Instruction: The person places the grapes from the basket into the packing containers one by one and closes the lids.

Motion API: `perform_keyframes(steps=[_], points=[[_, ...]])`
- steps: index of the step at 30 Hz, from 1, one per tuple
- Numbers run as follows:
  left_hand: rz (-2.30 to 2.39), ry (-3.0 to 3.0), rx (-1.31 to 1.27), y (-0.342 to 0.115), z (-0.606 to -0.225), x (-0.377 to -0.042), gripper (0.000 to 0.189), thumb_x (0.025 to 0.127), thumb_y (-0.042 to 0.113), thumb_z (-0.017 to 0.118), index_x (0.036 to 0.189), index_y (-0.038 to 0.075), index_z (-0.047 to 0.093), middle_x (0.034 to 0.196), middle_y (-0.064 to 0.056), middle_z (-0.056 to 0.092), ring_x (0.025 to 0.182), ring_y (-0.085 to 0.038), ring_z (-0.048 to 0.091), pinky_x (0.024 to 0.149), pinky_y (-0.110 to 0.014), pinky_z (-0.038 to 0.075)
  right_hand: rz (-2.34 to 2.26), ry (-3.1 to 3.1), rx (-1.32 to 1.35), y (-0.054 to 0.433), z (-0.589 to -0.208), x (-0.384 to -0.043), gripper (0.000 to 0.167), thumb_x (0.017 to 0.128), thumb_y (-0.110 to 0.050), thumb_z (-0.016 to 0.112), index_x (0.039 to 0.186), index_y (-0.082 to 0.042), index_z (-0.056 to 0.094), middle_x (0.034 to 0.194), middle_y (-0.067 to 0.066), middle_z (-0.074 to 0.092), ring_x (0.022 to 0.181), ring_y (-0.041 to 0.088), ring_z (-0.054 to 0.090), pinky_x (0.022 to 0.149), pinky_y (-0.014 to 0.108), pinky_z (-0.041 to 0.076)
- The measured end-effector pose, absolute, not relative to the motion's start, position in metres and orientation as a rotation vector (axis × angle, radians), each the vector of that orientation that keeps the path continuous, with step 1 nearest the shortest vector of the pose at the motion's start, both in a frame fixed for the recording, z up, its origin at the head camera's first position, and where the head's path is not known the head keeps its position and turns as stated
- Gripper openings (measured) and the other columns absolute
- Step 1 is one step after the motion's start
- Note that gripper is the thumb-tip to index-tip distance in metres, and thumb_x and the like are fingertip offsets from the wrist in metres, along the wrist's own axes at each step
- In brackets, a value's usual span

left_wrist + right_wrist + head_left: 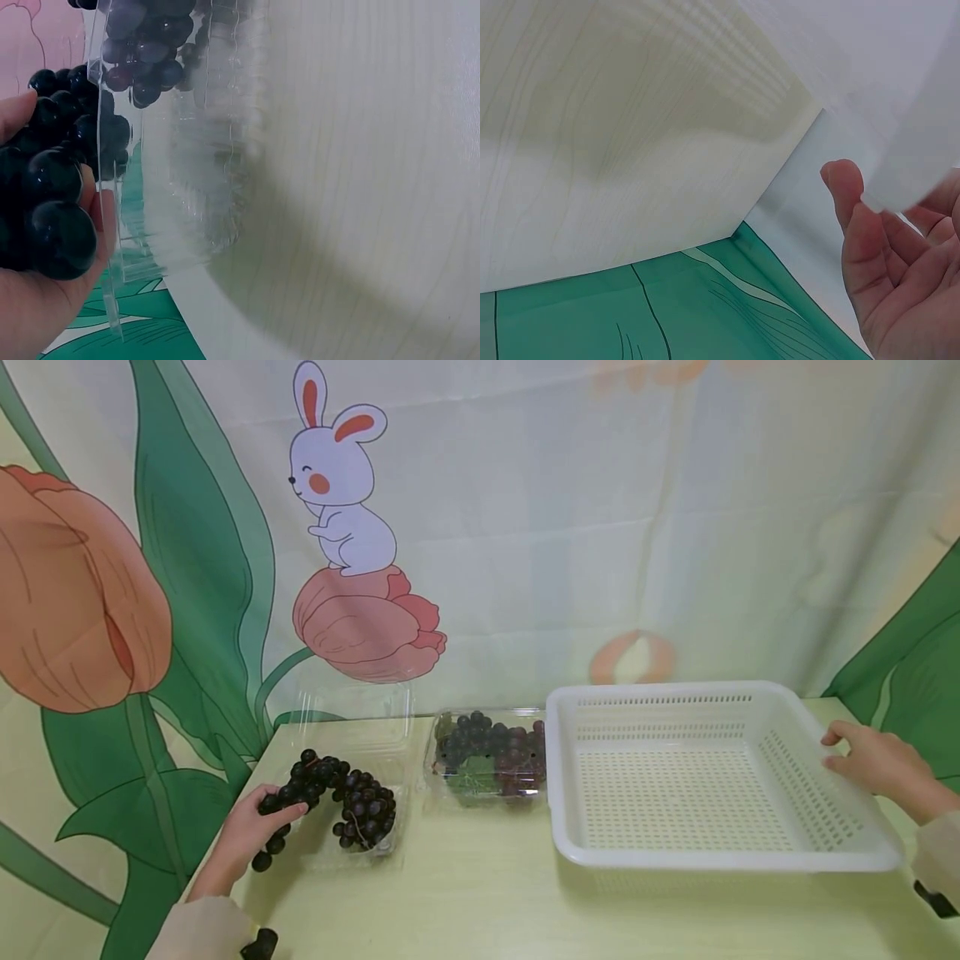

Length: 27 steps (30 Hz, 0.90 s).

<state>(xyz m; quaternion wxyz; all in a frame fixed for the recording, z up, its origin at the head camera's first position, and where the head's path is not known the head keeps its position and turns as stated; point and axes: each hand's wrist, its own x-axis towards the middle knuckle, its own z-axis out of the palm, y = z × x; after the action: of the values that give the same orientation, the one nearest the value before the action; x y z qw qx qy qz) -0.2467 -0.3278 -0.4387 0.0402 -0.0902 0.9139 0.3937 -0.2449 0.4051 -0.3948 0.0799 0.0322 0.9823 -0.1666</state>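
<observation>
My left hand [251,831] grips a bunch of dark grapes [303,783] at the left, over an opened clear plastic box. In the left wrist view, round dark grapes [60,240] lie between the thumb and fingers, beside the wall of the clear box [199,202]. Another bunch of dark grapes [367,810] sits in that box, whose lid [356,718] stands raised behind it. On the right, my right hand [881,768] holds the right rim of a white plastic basket [761,860]. Fingers and thumb meet the rim [915,150] in the right wrist view.
Between the opened box and the basket stands a closed clear box [487,793] of dark and reddish grapes, its right end against the basket's left side. A printed curtain with a rabbit [341,493] hangs behind the pale wood-grain table [465,902].
</observation>
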Motion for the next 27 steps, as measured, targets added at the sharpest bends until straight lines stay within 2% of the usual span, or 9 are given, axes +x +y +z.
perform_keyframes(steps=[5,12,20,24,27], points=[[1.239,2.756,-0.338,-0.326,-0.44,-0.247,0.058,0.081,0.045,0.057,0.113,0.0,0.041,0.113,-0.019,0.047,0.094,-0.028,0.046,0.066,-0.027,0.04,-0.489,2.949,0.093,0.405,-0.395,-0.245,0.03,0.084,-0.014,0.056,0.102,0.006,0.043,0.076,0.019,0.056,0.057,0.018,0.053,0.047,0.03,0.041],[1.283,2.692,-0.41,-0.322,-0.439,-0.246,0.062,0.082,0.048,0.055,0.113,-0.003,0.038,0.114,-0.022,0.045,0.096,-0.03,0.047,0.068,-0.031,0.041,-0.488,2.967,0.077,0.406,-0.396,-0.245,0.029,0.083,-0.014,0.056,0.101,0.006,0.043,0.075,0.018,0.056,0.056,0.017,0.053,0.047,0.03,0.041],[1.315,2.678,-0.487,-0.315,-0.438,-0.244,0.061,0.085,0.043,0.052,0.115,-0.006,0.035,0.114,-0.025,0.042,0.094,-0.032,0.049,0.071,-0.035,0.042,-0.485,2.968,0.087,0.405,-0.394,-0.244,0.03,0.083,-0.015,0.057,0.102,0.005,0.044,0.075,0.018,0.056,0.056,0.018,0.053,0.047,0.03,0.04],[1.328,2.648,-0.548,-0.311,-0.44,-0.244,0.067,0.084,0.045,0.051,0.12,-0.007,0.031,0.121,-0.027,0.037,0.101,-0.036,0.043,0.08,-0.045,0.04,-0.487,2.97,0.082,0.404,-0.394,-0.243,0.031,0.083,-0.015,0.056,0.102,0.005,0.044,0.075,0.017,0.056,0.056,0.018,0.053,0.047,0.03,0.04],[1.338,2.628,-0.583,-0.31,-0.441,-0.244,0.074,0.083,0.048,0.05,0.126,-0.008,0.026,0.128,-0.028,0.03,0.11,-0.04,0.036,0.09,-0.053,0.034,-0.493,2.972,0.073,0.405,-0.394,-0.243,0.03,0.083,-0.015,0.056,0.102,0.005,0.044,0.074,0.017,0.057,0.056,0.017,0.053,0.047,0.03,0.04]])
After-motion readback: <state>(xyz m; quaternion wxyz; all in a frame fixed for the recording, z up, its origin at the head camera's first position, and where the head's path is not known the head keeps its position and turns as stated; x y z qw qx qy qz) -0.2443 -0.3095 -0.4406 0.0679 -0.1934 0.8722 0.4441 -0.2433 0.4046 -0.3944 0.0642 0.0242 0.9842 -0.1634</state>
